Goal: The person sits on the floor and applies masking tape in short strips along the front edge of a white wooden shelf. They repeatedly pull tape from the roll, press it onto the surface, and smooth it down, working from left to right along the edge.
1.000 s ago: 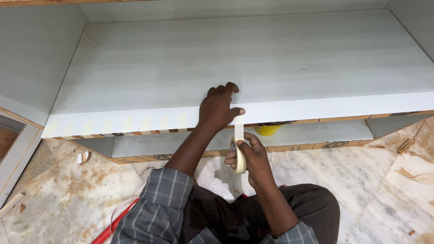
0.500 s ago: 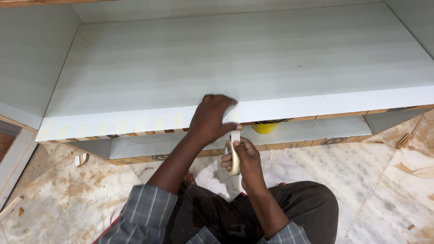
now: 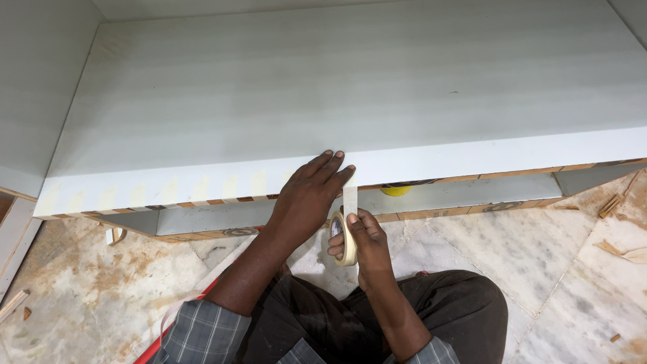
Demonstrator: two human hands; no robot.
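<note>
At the front edge: left hand (image 3: 306, 195) lies flat, fingers (image 3: 329, 168) spread and pressed over the lip of the pale grey panel (image 3: 350, 94), most likely pinning down the top end of a tape strip (image 3: 350, 199).
Right hand: right hand (image 3: 364, 243) sits just below, fingers curled shut round a roll of cream masking tape (image 3: 345, 237), thumb on the outer rim, so the roll is braced while the strip runs taut up to the panel edge.
Tape position: roll hangs in the air in front of the panel's front face, above the person's lap; strip is vertical, joining roll to edge right beside the left hand.
Earlier strips: a row of short cream tape pieces (image 3: 168, 192) lines the front edge to the left, evenly spaced, apparently holding an edge band against the exposed ply.
Under the panel: a yellow object (image 3: 395, 191) peeks out from the shadowed gap; too little shows to name it.
Hard to read: where the strip's top end sticks is covered by the left hand's fingers.
Cut off: red item (image 3: 176, 322) by the checked sleeve runs out of frame; wood scraps (image 3: 610, 205) dot the marble floor (image 3: 87, 283).
</note>
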